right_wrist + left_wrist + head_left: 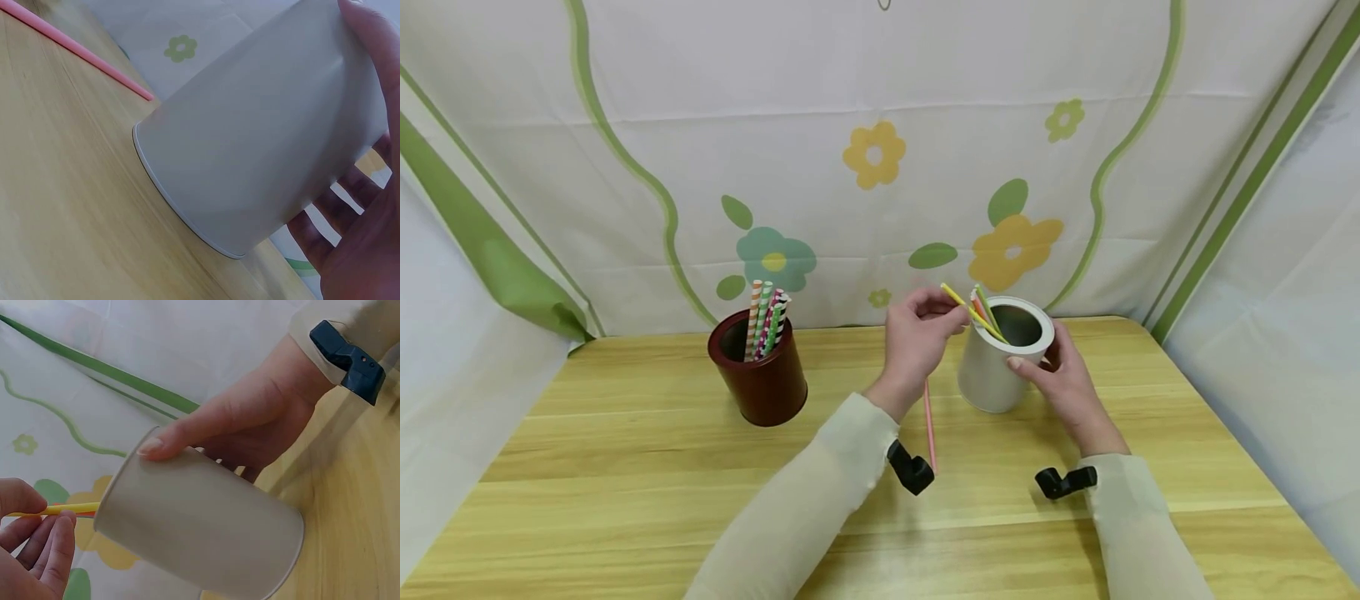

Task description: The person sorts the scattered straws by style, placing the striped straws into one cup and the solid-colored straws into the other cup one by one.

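Note:
In the head view my left hand (917,342) pinches a yellow straw (953,294) between thumb and fingers. The straw's lower end slants into a white canister (988,379), where green and orange straws (987,305) lean at the left of the opening. My right hand (1067,383) grips this canister from the right, thumb near the rim and fingers round the far side. The left wrist view shows the pinch on the yellow straw (84,507) close to the rim. A pink straw (930,425) lies on the table, its far part hidden by my left hand.
A dark red canister (767,387) stands to the left, holding several striped straws (763,317). Both canisters are on a wood-grain table (647,467). Behind them hangs a white curtain (775,158) with flowers and green bands.

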Demonstrator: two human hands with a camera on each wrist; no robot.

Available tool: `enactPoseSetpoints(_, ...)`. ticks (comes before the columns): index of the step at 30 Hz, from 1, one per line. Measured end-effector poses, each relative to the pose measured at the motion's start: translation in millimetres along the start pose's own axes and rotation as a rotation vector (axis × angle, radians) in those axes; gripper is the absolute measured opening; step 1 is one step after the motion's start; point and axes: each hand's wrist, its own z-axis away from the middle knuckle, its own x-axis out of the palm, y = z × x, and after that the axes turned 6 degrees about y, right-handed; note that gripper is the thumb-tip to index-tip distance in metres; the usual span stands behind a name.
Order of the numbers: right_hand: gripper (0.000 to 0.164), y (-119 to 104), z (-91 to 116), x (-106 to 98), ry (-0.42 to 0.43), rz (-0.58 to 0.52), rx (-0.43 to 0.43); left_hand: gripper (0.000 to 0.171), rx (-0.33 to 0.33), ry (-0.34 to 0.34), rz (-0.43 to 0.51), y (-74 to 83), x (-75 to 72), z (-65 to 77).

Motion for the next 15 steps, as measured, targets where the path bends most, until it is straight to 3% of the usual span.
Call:
enactPoseSetpoints(6,0.069,0.4,-0.1,-0.8,-0.001,-0.003,-0.002,0.014,-0.037,-0.008,-0.006,-4.6,3.8,0.7)
enactPoseSetpoints(15,0.07,1.3,-0.9,-0.2,0.0,-0.007,-0.01,0.014,-0.04,-0.017,-0.007,-8.3,8.6,1.8)
